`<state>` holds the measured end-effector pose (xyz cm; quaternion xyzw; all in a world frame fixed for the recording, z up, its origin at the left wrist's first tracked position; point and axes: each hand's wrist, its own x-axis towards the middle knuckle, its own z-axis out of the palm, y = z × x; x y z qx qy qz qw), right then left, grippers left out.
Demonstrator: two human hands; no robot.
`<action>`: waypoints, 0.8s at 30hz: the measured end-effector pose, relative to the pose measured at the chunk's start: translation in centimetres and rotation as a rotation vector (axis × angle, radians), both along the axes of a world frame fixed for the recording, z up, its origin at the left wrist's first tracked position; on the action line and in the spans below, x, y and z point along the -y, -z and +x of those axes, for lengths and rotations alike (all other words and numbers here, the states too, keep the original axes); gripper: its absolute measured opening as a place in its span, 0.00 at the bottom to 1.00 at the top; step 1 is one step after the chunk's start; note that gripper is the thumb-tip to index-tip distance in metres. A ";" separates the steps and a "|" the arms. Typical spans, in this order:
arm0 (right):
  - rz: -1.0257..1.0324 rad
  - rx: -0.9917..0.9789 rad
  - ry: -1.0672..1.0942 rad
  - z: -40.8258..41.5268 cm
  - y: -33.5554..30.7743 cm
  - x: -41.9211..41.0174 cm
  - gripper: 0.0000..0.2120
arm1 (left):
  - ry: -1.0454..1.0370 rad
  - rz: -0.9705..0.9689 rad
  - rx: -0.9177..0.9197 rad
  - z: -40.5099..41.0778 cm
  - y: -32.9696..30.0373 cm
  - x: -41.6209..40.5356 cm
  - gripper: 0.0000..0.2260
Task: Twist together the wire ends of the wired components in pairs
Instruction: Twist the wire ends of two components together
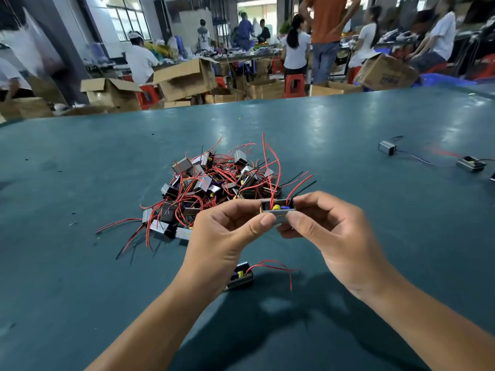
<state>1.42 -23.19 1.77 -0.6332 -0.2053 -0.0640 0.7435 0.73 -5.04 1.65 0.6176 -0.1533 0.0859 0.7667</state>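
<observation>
Bright overhead glare on the table (348, 124); blurred background, edges bowed.

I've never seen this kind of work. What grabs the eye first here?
Probably the tangled pile of small components with red and black wires, mid-table on the green table. In front of it, the left hand and right hand pinch one component between them.

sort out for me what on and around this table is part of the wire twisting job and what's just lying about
Part of the job:
held component, pinched by left hand and right hand
pile of wired components
lone component near the left wrist
two components far right

Lying about:
cardboard boxes
red stools
</observation>
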 end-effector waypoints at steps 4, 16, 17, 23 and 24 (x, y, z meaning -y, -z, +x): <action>-0.025 -0.039 -0.013 0.1 0.0 0.1 0.08 | -0.005 0.045 0.002 -0.1 -0.2 -0.1 0.10; -0.415 -0.067 0.172 0.9 0.0 1.8 0.05 | 0.072 0.760 0.309 0.6 -1.3 -3.4 0.09; -0.486 -0.054 0.184 1.3 -0.2 2.5 0.06 | 0.063 0.840 0.265 0.8 -1.7 -4.8 0.08; -1.052 -0.034 0.094 2.8 -0.5 6.1 0.18 | 0.437 1.198 0.015 0.4 -1.2 -6.5 0.07; -1.115 -0.033 0.064 2.9 -0.4 6.3 0.20 | 0.427 1.205 0.008 0.4 -1.0 -6.3 0.07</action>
